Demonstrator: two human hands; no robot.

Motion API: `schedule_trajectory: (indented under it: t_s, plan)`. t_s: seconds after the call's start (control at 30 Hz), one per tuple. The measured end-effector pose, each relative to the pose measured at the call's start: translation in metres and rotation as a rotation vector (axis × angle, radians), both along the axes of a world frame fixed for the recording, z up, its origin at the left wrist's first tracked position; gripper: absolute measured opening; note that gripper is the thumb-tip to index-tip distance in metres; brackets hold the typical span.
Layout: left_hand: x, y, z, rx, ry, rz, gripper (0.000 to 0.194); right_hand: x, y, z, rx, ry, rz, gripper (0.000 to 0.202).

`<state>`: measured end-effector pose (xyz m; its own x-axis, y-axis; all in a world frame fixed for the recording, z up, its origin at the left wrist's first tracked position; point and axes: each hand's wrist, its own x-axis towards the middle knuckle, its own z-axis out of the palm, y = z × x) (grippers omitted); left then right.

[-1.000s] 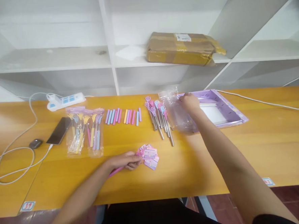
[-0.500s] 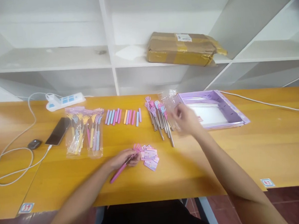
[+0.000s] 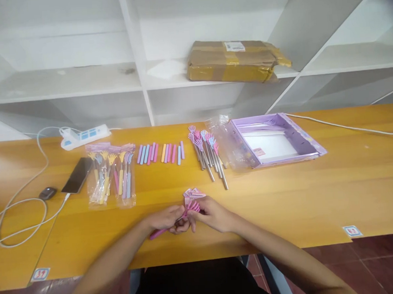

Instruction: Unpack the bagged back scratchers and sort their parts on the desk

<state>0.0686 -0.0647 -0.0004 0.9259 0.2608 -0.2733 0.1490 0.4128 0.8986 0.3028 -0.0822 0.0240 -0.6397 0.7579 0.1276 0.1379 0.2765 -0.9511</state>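
Note:
A pink back scratcher [image 3: 159,233] slants through my left hand [image 3: 169,219], which is closed around its shaft. My right hand [image 3: 214,213] is closed at the hand-shaped pink head, thumb and fingers against it; whether anything else is between these fingers is hidden. Partly covered by my right hand, a small pile of printed cards [image 3: 193,193] lies just beyond. Farther off rests a bunch of back scratchers [image 3: 210,153] with bare metal shafts. Left of them, pink, blue, yellow and purple handle sleeves [image 3: 160,152] lie in a row.
Bagged back scratchers [image 3: 111,176] lie on the left, near a phone [image 3: 77,175], a dark earbud case [image 3: 48,193] and a power strip [image 3: 85,136]. Clear plastic bags [image 3: 228,145] touch a purple open box [image 3: 283,152]. A taped carton [image 3: 234,61] sits on the shelf.
My right hand has come from beside the plastic bags to the head of the back scratcher. My left hand keeps hold of it, shifted slightly right and down.

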Motion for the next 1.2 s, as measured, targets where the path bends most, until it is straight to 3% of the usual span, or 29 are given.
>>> schedule_trajectory:
  t_s: [0.13,0.2,0.23,0.33,0.4,0.53,0.67,0.77,0.87,1.2]
  plan:
    - [0.001,0.001,-0.003,0.064,0.075,0.065,0.061,0.012,0.009,-0.013,0.052,0.237,-0.517,0.055]
    - [0.002,-0.001,-0.004,0.197,0.079,0.137,0.058,0.014,0.012,-0.013,0.053,0.304,-0.631,0.057]
    - [0.004,-0.002,-0.005,0.318,0.09,0.165,0.057,0.015,0.012,-0.011,0.025,0.284,-0.58,0.056]
    - [0.006,-0.005,-0.008,0.748,0.163,0.211,0.049,0.01,0.009,-0.003,-0.119,0.135,-0.254,0.048]
    - [0.007,-0.007,-0.013,0.974,0.24,0.226,0.043,0.005,0.005,0.0,-0.19,0.093,-0.135,0.046]
    - [0.008,-0.009,-0.023,1.395,0.391,0.26,0.039,-0.002,-0.001,-0.007,-0.272,0.126,-0.089,0.045]
    - [0.01,-0.009,-0.025,1.696,0.344,0.34,0.038,-0.006,-0.006,-0.019,-0.381,0.188,-0.101,0.045]
    - [0.009,-0.009,-0.023,1.776,0.321,0.356,0.037,-0.01,-0.012,-0.027,-0.505,0.214,-0.143,0.054]
    - [0.006,-0.008,-0.02,1.774,0.382,0.292,0.039,-0.014,-0.018,-0.033,-0.609,0.274,-0.203,0.062]
    - [0.003,-0.004,-0.002,1.565,0.573,0.018,0.039,-0.019,-0.033,-0.035,-0.668,0.375,-0.294,0.065]
